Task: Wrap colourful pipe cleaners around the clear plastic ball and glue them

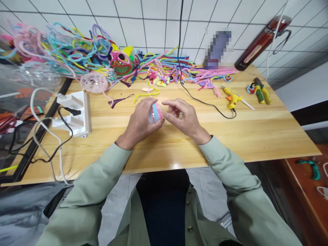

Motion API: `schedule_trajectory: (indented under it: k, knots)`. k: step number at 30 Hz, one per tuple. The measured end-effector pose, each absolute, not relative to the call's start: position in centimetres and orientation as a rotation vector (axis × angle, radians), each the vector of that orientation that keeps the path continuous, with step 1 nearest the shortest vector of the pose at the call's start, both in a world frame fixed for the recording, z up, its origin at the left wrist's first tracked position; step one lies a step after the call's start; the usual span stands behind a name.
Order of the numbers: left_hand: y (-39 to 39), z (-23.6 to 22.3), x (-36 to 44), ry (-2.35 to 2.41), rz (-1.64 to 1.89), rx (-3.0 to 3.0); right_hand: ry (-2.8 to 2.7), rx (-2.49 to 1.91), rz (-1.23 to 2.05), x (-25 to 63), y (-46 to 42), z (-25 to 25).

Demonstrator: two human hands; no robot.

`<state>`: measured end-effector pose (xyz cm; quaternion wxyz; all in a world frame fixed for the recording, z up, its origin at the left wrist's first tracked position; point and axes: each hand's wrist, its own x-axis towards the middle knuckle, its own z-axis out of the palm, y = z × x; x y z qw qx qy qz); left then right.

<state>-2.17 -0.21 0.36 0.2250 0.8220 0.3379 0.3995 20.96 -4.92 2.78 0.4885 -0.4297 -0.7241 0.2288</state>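
Observation:
My left hand (140,118) is wrapped round a small clear ball (155,114) with pink and light-blue fuzzy strips on it. The ball is held a little above the wooden table (174,143), and part of it is hidden by my fingers. Just to its right is my right hand (182,114), fingers curled and apart, with thumb and forefinger pointing towards the ball. I see nothing plainly held in that hand. Beyond the hands lie a yellow pipe cleaner (148,94) and a dark purple tassel (120,100).
Colourful pipe cleaners (77,51) heap along the wall. On the left stands a white power strip (83,114) with cables. To the right are a yellow glue gun (232,98), pliers (261,92) and a red thermos (261,44). A black cable (197,99) crosses the table.

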Motion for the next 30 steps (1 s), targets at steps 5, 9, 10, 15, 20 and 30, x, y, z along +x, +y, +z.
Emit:
schedule_trajectory:
  k: [5, 9, 10, 15, 20, 30]
  knots:
    - [-0.6, 0.1, -1.3, 1.0, 1.121, 2.367, -1.677, -1.171, 0.737, 19.8, -5.0, 3.3]
    - [-0.9, 0.4, -1.2, 1.047, 1.055, 2.504, -1.599, -1.251, 0.797, 19.6, -5.0, 3.7]
    - [-1.0, 0.4, -1.2, 1.07, 1.04, 2.521, -1.576, -1.255, 0.811, 19.6, -4.9, 3.8]
    - [-1.0, 0.3, -1.3, 1.067, 1.054, 2.5, -1.445, -1.209, 1.029, 19.9, -4.5, 3.7]
    - [-0.8, -0.2, -1.3, 1.03, 1.101, 2.495, -1.358, -1.13, 1.175, 20.0, -4.1, 2.8]
    - [-0.4, -0.2, -1.8, 1.003, 1.153, 2.364, -1.543, -1.075, 0.667, 19.7, -4.5, 2.1]
